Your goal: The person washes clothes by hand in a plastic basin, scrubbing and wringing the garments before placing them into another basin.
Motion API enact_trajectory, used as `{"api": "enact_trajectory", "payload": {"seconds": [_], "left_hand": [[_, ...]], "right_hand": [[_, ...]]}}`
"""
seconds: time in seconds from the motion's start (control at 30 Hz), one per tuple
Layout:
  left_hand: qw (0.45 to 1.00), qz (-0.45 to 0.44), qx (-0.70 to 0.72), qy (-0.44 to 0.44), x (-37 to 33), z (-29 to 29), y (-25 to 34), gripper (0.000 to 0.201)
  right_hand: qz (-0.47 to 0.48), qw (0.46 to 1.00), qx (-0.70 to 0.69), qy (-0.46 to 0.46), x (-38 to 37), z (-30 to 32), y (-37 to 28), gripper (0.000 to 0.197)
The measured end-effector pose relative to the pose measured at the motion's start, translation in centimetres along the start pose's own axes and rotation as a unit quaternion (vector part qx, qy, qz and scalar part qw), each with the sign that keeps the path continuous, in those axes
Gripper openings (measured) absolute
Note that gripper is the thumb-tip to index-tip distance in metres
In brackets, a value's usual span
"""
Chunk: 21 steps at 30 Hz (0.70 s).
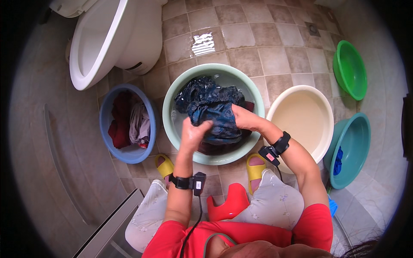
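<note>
A wet dark blue patterned garment (215, 118) is bunched up in a pale green basin (172, 144) of water. My left hand (194, 132) grips its left edge, with the thumb lying over the cloth. At the garment's right edge is my right hand (244, 117), closed on the fabric, its fingers hidden behind the folds. The cloth stretches between both hands above the water. More dark cloth lies behind it, and a dark red piece (219, 148) shows under it in the water.
Left stands a blue tub (103, 124) with red and pale clothes (137, 122). Right is a cream basin (329, 124) of cloudy water. Farther right are a green basin (350, 71) and a teal basin (359, 150) holding blue cloth. A toilet (137, 38) stands far left. A red stool (228, 202) is below me.
</note>
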<state>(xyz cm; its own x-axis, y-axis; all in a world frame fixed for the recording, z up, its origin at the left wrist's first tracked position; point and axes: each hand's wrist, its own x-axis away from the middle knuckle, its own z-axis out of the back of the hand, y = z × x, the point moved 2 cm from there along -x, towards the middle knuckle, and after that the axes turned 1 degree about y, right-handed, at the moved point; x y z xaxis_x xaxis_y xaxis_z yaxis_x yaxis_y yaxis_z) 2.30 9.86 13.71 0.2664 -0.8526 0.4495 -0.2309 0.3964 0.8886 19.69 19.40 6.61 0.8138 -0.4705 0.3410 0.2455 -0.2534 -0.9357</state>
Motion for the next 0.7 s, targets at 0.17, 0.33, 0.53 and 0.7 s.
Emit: {"api": "enact_trajectory", "payload": {"seconds": [0.17,0.33,0.53,0.7], "left_hand": [[0.978,-0.016,-0.121,0.168,-2.4,5.6,-2.7,0.052],[0.884,-0.275,-0.31,0.215,-0.2,0.7,0.1,0.05],[0.991,0.014,0.133,0.031,0.7,-3.5,-1.3,0.02],[0.953,-0.05,0.29,0.072,-0.2,-0.6,-1.7,0.004]], "right_hand": [[-0.082,0.979,-0.185,-0.032,2.5,1.2,-6.9,0.055],[-0.06,0.96,-0.27,0.047,2.0,1.0,-8.1,0.034],[0.077,0.933,0.305,0.176,3.7,-1.3,-10.1,0.022],[0.139,0.897,0.348,0.233,5.4,-0.2,-12.4,0.018]]}}
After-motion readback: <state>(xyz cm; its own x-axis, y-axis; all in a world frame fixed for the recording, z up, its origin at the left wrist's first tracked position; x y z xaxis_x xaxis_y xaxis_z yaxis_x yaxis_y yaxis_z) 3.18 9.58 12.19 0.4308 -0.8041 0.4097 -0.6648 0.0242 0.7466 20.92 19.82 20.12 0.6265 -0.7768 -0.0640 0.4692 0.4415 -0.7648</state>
